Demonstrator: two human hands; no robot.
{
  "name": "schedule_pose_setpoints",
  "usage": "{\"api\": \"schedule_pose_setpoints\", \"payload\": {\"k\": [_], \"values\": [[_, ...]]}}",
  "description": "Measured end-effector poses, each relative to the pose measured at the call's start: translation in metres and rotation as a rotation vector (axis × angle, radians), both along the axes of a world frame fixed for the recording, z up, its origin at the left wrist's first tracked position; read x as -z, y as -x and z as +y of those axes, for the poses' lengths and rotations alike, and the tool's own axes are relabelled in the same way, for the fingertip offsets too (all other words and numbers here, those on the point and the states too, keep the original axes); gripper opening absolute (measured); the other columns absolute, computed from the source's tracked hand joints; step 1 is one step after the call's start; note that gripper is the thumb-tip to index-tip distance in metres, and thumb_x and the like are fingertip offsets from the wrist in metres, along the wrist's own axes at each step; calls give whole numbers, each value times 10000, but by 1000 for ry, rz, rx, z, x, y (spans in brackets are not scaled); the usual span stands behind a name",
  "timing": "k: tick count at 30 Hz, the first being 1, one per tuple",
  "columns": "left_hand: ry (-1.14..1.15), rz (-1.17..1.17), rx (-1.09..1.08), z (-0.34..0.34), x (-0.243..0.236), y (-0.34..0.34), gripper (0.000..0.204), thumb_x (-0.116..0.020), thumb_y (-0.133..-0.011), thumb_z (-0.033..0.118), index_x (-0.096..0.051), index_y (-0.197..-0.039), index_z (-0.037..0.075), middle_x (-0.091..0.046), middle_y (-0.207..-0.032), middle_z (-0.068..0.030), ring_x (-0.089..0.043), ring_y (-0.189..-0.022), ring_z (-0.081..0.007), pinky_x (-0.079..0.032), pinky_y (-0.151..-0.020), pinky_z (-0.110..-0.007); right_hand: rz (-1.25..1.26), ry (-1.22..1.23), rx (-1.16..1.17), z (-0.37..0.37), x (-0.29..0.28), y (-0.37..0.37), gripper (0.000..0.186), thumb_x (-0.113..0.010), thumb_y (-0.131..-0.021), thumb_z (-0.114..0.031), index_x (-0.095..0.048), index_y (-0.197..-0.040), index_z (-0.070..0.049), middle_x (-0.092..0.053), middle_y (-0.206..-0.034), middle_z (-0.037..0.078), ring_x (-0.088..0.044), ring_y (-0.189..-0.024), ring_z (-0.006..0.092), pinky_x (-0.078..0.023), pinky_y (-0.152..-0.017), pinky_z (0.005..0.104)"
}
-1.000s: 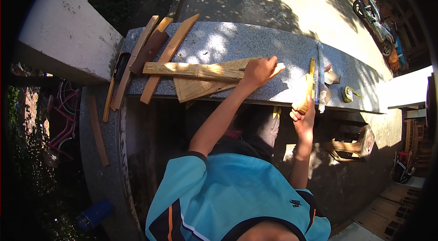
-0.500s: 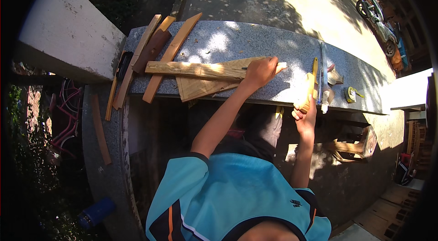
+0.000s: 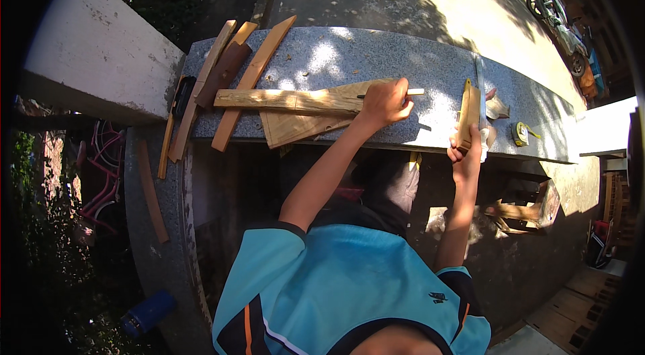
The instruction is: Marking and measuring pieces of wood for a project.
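My left hand (image 3: 385, 105) is closed round a slim pale pencil (image 3: 416, 92), whose dark tip shows on the other side of the fist. This fist is at the right end of a long wooden strip (image 3: 289, 100). Under the strip lies a flat, wedge-shaped wooden board (image 3: 282, 128). In my right hand (image 3: 467, 159) is a short wooden block (image 3: 471, 112), gripped at its near end and tilted up over the bench's front edge. A yellow end with a hole (image 3: 467, 83) peeks out beyond the block; what it belongs to is hidden.
Several wooden strips (image 3: 254, 83) and a dark brown piece (image 3: 225, 75) lie on the left of the grey stone bench (image 3: 376, 53). A metal ruler-like strip (image 3: 480, 79) and a tape measure (image 3: 521, 134) are at right. A white pillar (image 3: 107, 39) rises at left.
My right hand has moved right with the wooden block, which now stands more upright and covers more of the yellow piece. My left hand has barely moved; the pencil lies more level.
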State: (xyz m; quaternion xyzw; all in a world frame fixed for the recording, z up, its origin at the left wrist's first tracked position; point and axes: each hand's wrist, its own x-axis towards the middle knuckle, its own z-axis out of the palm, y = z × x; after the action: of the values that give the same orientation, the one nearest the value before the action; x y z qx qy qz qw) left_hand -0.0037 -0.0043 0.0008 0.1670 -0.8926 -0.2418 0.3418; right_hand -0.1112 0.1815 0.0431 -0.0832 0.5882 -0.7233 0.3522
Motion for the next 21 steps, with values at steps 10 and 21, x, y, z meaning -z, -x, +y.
{"api": "schedule_pose_setpoints", "payload": {"k": [10, 21], "values": [[94, -58, -106, -5, 15, 13, 109, -558, -719, 37, -452, -696, 33, -535, -582, -128, -573, -545, -310, -449, -470, -392, 117, 293, 227, -28, 19, -13, 362, -440, -872, -400, -461, -962, -50, -468, -678, 39, -316, -413, 43, -243, -363, 180], [27, -39, -140, -4, 15, 11, 123, -576, -689, 14, -456, -713, 22, -552, -620, -145, -581, -579, -328, -454, -483, -410, 553, -309, -159, -19, 20, -8, 373, -468, -863, -351, -485, -1020, -14, -466, -680, -1, -400, -551, 37, -331, -481, 195]]}}
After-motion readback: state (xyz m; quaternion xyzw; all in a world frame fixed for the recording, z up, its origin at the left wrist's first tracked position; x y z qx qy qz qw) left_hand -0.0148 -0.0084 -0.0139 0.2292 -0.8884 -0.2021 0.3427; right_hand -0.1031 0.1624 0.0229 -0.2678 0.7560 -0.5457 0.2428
